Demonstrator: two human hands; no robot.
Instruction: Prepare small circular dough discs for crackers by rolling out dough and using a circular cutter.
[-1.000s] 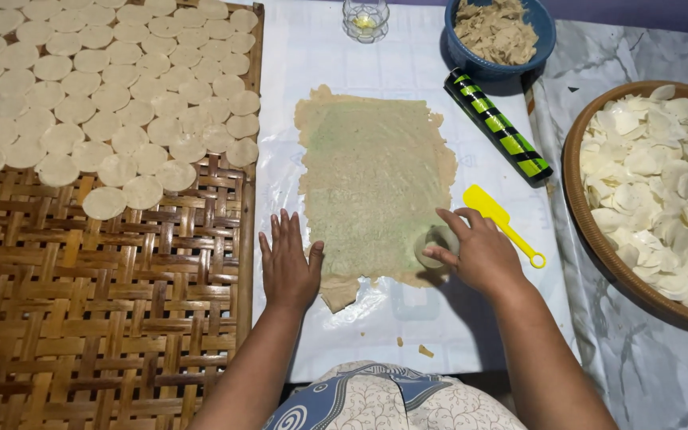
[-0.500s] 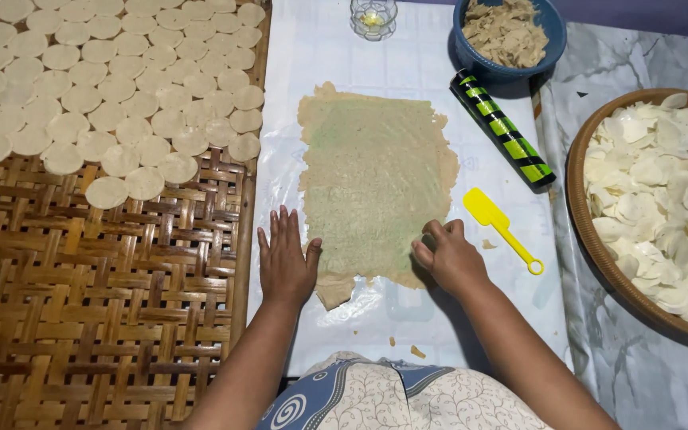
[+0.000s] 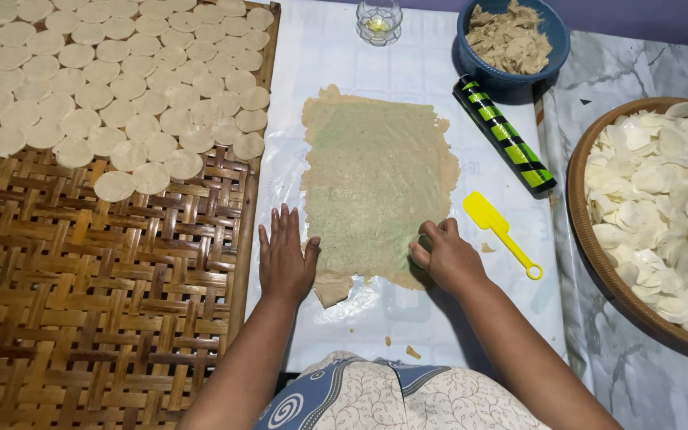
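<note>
Right hand (image 3: 449, 259) grip hides cutter, dough sheet (image 3: 376, 179)

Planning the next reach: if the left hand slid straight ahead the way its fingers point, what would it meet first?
The left hand lies flat, fingers pointing up the white sheet. Its line runs along the bare strip beside the rolled dough, probably clipping the dough's left edge first.

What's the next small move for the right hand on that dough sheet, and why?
Probably press straight down and lift. The right hand is cupped over a small round thing, mostly hidden, at the lower right edge of the dough sheet; the left hand lies flat beside the sheet. Cut discs already fill the woven tray.
</note>
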